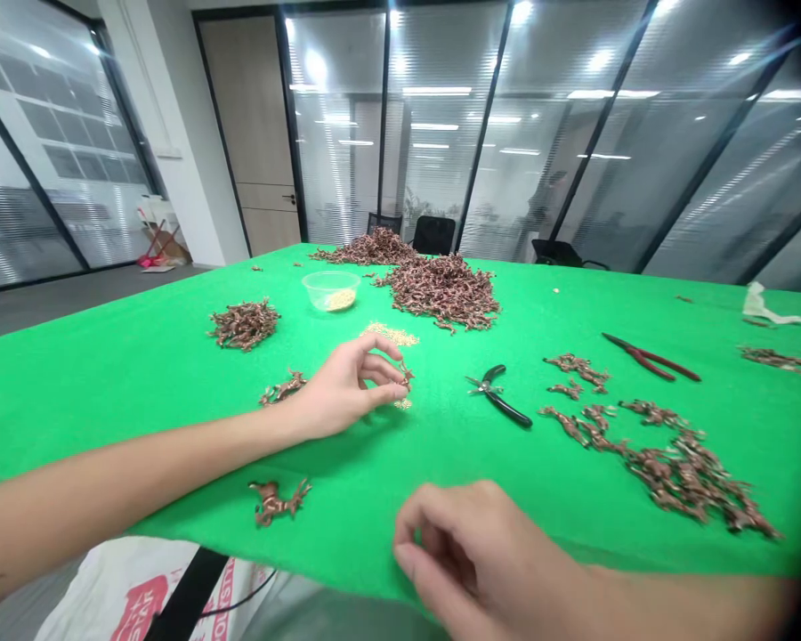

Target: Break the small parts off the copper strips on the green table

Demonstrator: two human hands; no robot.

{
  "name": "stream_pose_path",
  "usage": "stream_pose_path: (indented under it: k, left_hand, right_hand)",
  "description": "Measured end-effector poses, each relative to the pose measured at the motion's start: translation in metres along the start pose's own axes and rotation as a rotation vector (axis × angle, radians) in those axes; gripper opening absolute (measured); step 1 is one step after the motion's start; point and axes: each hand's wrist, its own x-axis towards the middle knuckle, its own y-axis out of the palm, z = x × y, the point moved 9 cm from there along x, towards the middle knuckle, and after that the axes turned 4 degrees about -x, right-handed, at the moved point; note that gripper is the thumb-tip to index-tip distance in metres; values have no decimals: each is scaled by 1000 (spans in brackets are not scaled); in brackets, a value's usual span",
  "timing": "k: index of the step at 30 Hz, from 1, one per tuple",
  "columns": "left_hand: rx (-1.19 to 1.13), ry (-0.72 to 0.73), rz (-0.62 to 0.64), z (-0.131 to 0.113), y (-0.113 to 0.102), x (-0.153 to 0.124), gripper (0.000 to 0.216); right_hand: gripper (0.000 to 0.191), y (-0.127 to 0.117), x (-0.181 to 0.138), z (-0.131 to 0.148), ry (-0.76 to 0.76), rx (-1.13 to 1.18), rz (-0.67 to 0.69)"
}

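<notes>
While curling the right hand [484,552] loosely, contents impossible to tell, holds a small brown figurine [406,377] at the left hand's [347,387] fingertips, just beside pale beads [403,404].

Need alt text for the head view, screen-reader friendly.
A person's left hand holds a small brown figure at its fingertips over a green tablecloth; the right hand is loosely curled nearer the edge. Around them: heaps of similar figures, a clear bowl of pale bits, black pliers and red pliers.
</notes>
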Motion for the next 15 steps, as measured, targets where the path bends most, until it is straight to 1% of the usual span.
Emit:
stream_pose_path:
  k: [2, 5, 8, 11, 12, 15]
  left_hand:
    - [37, 36, 13, -4, 1, 1, 31]
    - [110, 52, 21, -10, 3, 1, 17]
    - [143, 53, 27, -14, 5, 0, 14]
    - [164, 86, 39, -19, 6, -2, 12]
    - [173, 96, 45, -21, 7, -2, 12]
    - [188, 113, 72, -22, 9, -3, 11]
  right_hand:
    - [9, -5, 8, -9, 103, 89, 25]
    - [13, -19, 20, -23, 174, 154, -2]
    - [16, -34, 30, -38, 196, 186, -49]
    - [21, -48, 38, -55, 196, 187, -143]
    - [23, -51, 40, -62, 202, 205, -168]
    - [30, -48, 42, -79, 242, 268, -175]
